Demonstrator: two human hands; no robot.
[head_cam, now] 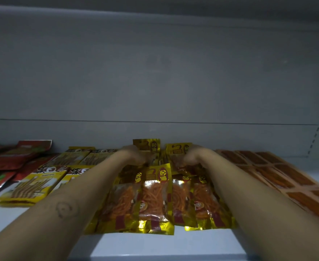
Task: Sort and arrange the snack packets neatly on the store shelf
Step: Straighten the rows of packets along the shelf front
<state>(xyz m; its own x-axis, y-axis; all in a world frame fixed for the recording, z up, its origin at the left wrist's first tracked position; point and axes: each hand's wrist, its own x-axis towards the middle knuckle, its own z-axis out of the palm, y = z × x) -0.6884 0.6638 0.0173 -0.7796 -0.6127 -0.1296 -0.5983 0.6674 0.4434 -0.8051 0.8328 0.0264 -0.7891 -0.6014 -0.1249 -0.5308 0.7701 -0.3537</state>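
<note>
Several gold foil snack packets [155, 198] with orange strips lie in overlapping rows in the middle of the white shelf [151, 243]. Both my arms reach deep over them. My left hand [134, 154] grips an upright gold packet [147, 145] at the back of the pile. My right hand [189, 156] grips another upright gold packet [178, 149] beside it. Both hands are blurred and their fingers are partly hidden by the packets.
Yellow packets [32, 185] lie left of my arms, with red packets [8, 159] beyond them at the far left. Flat orange-brown packets [279, 174] cover the shelf to the right. The grey back wall [154, 81] stands just behind the hands.
</note>
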